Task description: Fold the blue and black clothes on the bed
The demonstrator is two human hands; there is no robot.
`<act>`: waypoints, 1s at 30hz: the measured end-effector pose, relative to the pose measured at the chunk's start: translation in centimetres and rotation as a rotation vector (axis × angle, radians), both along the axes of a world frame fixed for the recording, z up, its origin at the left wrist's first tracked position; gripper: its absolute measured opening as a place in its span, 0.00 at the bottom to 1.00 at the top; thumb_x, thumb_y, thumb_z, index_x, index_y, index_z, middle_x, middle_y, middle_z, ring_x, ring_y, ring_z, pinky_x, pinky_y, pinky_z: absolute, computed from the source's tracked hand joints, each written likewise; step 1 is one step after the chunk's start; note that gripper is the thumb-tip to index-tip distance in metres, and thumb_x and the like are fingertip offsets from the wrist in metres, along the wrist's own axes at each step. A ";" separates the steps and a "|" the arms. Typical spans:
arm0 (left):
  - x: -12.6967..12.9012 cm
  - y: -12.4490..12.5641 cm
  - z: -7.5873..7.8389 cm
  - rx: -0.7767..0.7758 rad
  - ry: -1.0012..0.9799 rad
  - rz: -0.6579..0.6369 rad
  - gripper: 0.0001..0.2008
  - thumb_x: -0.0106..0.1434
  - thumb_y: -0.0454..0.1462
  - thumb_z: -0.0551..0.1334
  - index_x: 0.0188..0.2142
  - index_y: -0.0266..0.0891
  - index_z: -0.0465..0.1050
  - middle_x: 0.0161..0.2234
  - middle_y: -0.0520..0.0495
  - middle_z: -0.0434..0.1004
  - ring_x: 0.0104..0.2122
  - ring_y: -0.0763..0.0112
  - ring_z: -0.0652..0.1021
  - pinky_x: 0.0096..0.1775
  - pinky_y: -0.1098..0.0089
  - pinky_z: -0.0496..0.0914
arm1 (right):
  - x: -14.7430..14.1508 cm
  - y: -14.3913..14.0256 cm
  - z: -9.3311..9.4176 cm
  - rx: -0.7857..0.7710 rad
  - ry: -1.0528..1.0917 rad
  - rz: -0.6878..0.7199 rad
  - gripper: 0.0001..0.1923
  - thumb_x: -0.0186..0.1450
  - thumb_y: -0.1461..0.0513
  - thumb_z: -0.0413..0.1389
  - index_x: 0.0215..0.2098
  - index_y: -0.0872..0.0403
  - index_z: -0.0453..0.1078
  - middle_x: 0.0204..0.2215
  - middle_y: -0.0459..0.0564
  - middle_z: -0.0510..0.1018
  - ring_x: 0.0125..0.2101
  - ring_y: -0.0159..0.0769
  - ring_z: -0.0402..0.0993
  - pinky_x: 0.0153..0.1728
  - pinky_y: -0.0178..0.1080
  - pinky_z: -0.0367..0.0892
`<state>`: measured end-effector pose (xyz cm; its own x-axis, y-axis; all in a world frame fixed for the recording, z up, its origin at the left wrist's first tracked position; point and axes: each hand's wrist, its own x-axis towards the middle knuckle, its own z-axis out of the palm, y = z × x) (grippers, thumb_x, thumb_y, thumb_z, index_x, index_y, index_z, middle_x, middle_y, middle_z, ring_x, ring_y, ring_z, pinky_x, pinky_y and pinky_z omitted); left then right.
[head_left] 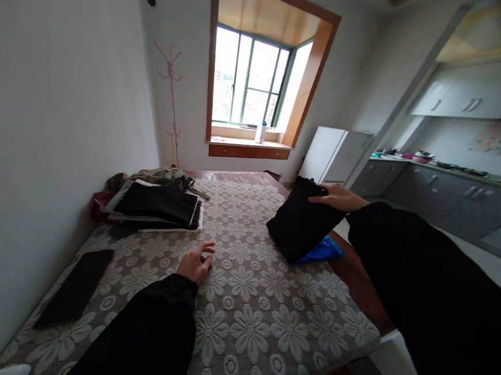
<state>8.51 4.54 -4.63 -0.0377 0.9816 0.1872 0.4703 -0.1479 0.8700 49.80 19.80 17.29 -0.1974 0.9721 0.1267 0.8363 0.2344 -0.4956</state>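
Observation:
My right hand (pixel 335 197) grips the upper edge of a black folded garment (pixel 303 221), thumb on the near face, at the table's right side. A shiny blue plastic packet (pixel 320 250) lies partly under that garment. Over the floral tablecloth (pixel 248 323), my left hand (pixel 197 263) rests low with fingers apart and slightly curled, holding nothing. Beyond it to the left sits a stack of folded clothes (pixel 160 205), black on top with grey and white edges beneath. What kind of garment the right hand holds I cannot tell.
A dark flat tablet-like slab (pixel 75 287) lies at the left by the wall. An olive-green cloth item (pixel 156 176) is behind the clothes stack. Past the table stand a pink coat rack (pixel 173 101), a white fridge (pixel 334 153) and kitchen cabinets (pixel 441 187).

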 end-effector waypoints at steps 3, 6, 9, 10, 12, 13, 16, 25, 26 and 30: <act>0.0 0.0 -0.1 -0.003 0.003 -0.004 0.18 0.62 0.37 0.59 0.52 0.45 0.74 0.46 0.48 0.85 0.27 0.68 0.83 0.35 0.66 0.75 | 0.4 -0.1 0.8 -0.031 0.049 -0.036 0.19 0.55 0.49 0.68 0.40 0.51 0.78 0.32 0.49 0.85 0.34 0.46 0.81 0.36 0.41 0.74; 0.0 0.0 0.0 -0.007 0.013 0.001 0.19 0.62 0.38 0.59 0.53 0.44 0.74 0.46 0.47 0.85 0.28 0.68 0.83 0.34 0.67 0.75 | 0.5 -0.3 1.7 -0.055 0.077 -0.059 0.22 0.57 0.48 0.68 0.44 0.51 0.78 0.34 0.50 0.85 0.35 0.47 0.82 0.36 0.41 0.75; 0.0 0.0 0.1 -0.005 0.018 0.001 0.19 0.62 0.38 0.59 0.53 0.44 0.74 0.46 0.47 0.85 0.28 0.68 0.84 0.35 0.66 0.76 | 0.5 -0.4 1.9 -0.061 0.091 -0.081 0.23 0.58 0.49 0.68 0.46 0.52 0.77 0.35 0.50 0.85 0.36 0.47 0.83 0.37 0.41 0.75; 0.0 0.0 0.1 -0.005 0.017 -0.001 0.19 0.62 0.38 0.59 0.53 0.44 0.74 0.46 0.47 0.85 0.28 0.68 0.84 0.35 0.66 0.76 | 0.5 -0.4 1.8 -0.058 0.098 -0.093 0.22 0.58 0.50 0.68 0.46 0.52 0.77 0.35 0.51 0.86 0.36 0.47 0.83 0.37 0.42 0.75; 0.0 -0.1 0.2 -0.006 0.014 -0.002 0.19 0.62 0.38 0.59 0.52 0.45 0.75 0.45 0.48 0.85 0.27 0.68 0.84 0.36 0.65 0.76 | 0.6 -0.3 1.3 -0.055 0.112 -0.110 0.21 0.58 0.51 0.68 0.45 0.53 0.77 0.35 0.51 0.86 0.36 0.47 0.83 0.37 0.42 0.76; 0.0 -0.1 0.2 -0.006 0.015 -0.001 0.18 0.61 0.38 0.59 0.51 0.45 0.75 0.45 0.48 0.86 0.27 0.67 0.84 0.36 0.65 0.76 | 0.6 -0.2 1.0 -0.058 0.119 -0.112 0.20 0.58 0.51 0.68 0.44 0.53 0.77 0.35 0.51 0.86 0.36 0.47 0.83 0.37 0.42 0.76; 0.1 0.0 0.2 -0.009 0.026 0.008 0.18 0.61 0.38 0.59 0.51 0.45 0.75 0.44 0.49 0.86 0.28 0.67 0.84 0.36 0.66 0.76 | 0.8 0.0 0.1 -0.092 0.155 -0.098 0.18 0.57 0.52 0.68 0.42 0.53 0.78 0.35 0.52 0.86 0.37 0.47 0.83 0.38 0.42 0.77; 0.0 0.1 0.2 -0.033 0.029 0.002 0.16 0.62 0.39 0.59 0.49 0.45 0.75 0.45 0.49 0.86 0.29 0.67 0.84 0.38 0.65 0.76 | 1.0 -0.6 0.3 -0.107 0.285 -0.111 0.20 0.57 0.53 0.70 0.44 0.53 0.78 0.34 0.52 0.86 0.33 0.46 0.83 0.33 0.42 0.79; 0.0 0.0 0.2 -0.037 0.024 0.000 0.16 0.62 0.39 0.59 0.49 0.45 0.75 0.45 0.49 0.86 0.29 0.67 0.84 0.38 0.65 0.76 | 1.0 -0.7 0.2 -0.119 0.286 -0.112 0.20 0.57 0.53 0.70 0.44 0.53 0.78 0.34 0.52 0.86 0.33 0.46 0.83 0.33 0.42 0.79; 0.0 0.0 0.4 -0.044 0.023 -0.005 0.16 0.62 0.39 0.59 0.50 0.45 0.75 0.44 0.49 0.86 0.28 0.67 0.84 0.38 0.64 0.76 | 1.4 -0.4 -1.1 -0.169 0.307 -0.118 0.19 0.57 0.54 0.70 0.43 0.52 0.78 0.34 0.51 0.86 0.32 0.45 0.83 0.33 0.41 0.79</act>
<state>8.51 4.51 -4.27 -0.0287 0.9891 0.1443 0.4892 -0.1120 0.8650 51.23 19.42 16.24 -0.0609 0.9981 -0.0021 0.6590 0.0387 -0.7511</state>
